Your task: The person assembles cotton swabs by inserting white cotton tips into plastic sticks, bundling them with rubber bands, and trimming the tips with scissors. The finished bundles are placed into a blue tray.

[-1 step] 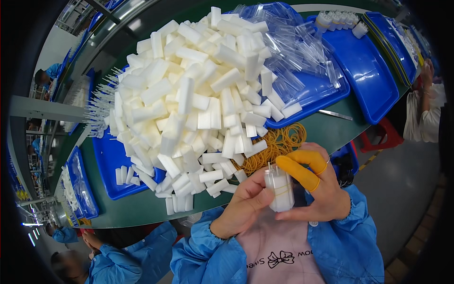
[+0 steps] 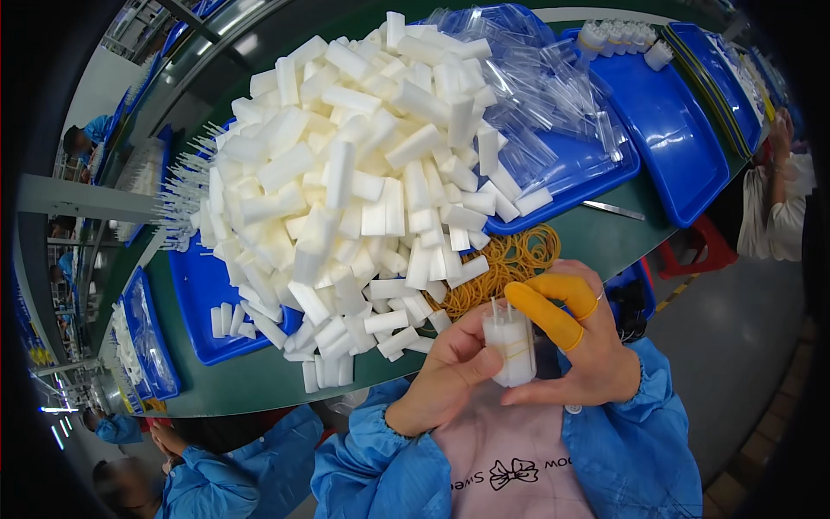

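Note:
In front of my chest, my left hand (image 2: 454, 372) pinches a bundle of white foam pieces (image 2: 518, 368) between thumb and fingers. Thin, clear prongs stick up from its top, and a yellowish rubber band circles its middle. My right hand (image 2: 588, 346) wears yellow finger cots (image 2: 553, 316) on two fingers. Those fingers stretch over the bundle's upper right side, with the thumb spread below near its bottom; firm contact cannot be made out. A tangle of yellow-brown rubber bands (image 2: 523, 253) lies on the table just beyond my hands.
A tall heap of white foam pieces (image 2: 346, 173) covers a blue tray (image 2: 203, 320) and spills toward me. Clear plastic tubes (image 2: 527, 86) fill another blue tray. Finished-looking bundles (image 2: 614, 39) stand in a far-right tray (image 2: 683, 147). Tweezers (image 2: 614, 209) lie nearby. Co-workers sit at both sides.
The bundle has turned slightly in my left hand, its top prongs moving a little to the right. My right hand is nearly still.

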### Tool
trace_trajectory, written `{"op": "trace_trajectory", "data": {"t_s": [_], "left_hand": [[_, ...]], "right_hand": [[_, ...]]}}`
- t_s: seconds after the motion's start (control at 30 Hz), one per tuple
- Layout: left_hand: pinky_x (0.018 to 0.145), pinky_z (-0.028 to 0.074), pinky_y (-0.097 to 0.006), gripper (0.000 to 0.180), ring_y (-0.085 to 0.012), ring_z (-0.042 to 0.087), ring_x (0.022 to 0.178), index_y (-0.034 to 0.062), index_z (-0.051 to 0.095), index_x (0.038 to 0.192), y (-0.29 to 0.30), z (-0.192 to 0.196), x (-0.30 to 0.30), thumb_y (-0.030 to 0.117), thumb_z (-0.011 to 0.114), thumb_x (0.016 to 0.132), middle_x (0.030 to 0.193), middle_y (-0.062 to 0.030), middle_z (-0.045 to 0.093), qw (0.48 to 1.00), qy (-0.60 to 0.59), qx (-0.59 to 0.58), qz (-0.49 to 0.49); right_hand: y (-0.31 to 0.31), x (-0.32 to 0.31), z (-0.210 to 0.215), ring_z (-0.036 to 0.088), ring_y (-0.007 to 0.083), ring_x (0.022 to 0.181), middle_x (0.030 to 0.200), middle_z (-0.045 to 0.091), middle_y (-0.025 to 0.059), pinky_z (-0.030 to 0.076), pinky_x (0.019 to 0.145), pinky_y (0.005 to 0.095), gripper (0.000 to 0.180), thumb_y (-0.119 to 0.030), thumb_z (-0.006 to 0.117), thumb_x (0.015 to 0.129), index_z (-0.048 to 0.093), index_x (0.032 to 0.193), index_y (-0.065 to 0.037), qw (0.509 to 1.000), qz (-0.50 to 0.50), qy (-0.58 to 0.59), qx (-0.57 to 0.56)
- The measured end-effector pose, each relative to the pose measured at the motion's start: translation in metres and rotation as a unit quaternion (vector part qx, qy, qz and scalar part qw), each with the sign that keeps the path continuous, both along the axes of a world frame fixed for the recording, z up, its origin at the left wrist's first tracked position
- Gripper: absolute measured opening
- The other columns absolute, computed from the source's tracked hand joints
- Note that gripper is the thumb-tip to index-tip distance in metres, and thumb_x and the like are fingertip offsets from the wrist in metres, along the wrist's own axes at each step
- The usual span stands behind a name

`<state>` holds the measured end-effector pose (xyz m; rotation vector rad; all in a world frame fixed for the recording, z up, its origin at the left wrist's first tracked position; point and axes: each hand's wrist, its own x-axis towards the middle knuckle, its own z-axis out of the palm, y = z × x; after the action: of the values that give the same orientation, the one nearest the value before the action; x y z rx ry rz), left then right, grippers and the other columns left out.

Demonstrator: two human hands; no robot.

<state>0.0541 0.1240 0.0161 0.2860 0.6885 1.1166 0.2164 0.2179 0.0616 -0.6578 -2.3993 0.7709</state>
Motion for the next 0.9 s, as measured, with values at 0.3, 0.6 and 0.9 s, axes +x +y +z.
{"op": "trace_trajectory", "data": {"t_s": [0.3,0.6,0.9], "left_hand": [[0.096,0.042,-0.032,0.060,-0.0157,0.051,0.114,0.0049,0.034,0.135,0.002,-0.001,-0.005,0.019,0.065,0.086,0.126,-0.0068,0.051,0.991,-0.127,-0.013,-0.047],[0.095,0.043,-0.035,0.073,-0.0224,0.051,0.115,0.0029,0.034,0.134,0.001,0.001,0.003,0.048,0.062,0.084,0.125,-0.0115,0.050,0.999,0.038,0.028,0.012],[0.098,0.043,-0.035,0.054,-0.0221,0.053,0.115,0.0037,0.032,0.137,0.003,0.001,-0.004,0.031,0.052,0.094,0.128,-0.0130,0.050,0.994,-0.101,0.020,-0.021]], "right_hand": [[-0.002,0.001,-0.006,0.049,0.0300,0.097,0.102,0.052,0.0085,0.037,0.088,0.0491,0.070,-0.044,0.080,0.056,0.061,0.112,-0.007,1.000,-0.006,0.017,-0.007],[-0.002,-0.001,-0.007,0.048,0.0306,0.097,0.103,0.051,0.0096,0.038,0.089,0.0509,0.069,-0.045,0.081,0.056,0.062,0.112,-0.008,0.999,-0.012,-0.005,0.038],[-0.002,-0.001,-0.005,0.047,0.0320,0.100,0.106,0.050,0.0113,0.036,0.092,0.0520,0.076,-0.049,0.079,0.057,0.059,0.116,-0.006,0.999,-0.023,-0.007,0.022]]}}
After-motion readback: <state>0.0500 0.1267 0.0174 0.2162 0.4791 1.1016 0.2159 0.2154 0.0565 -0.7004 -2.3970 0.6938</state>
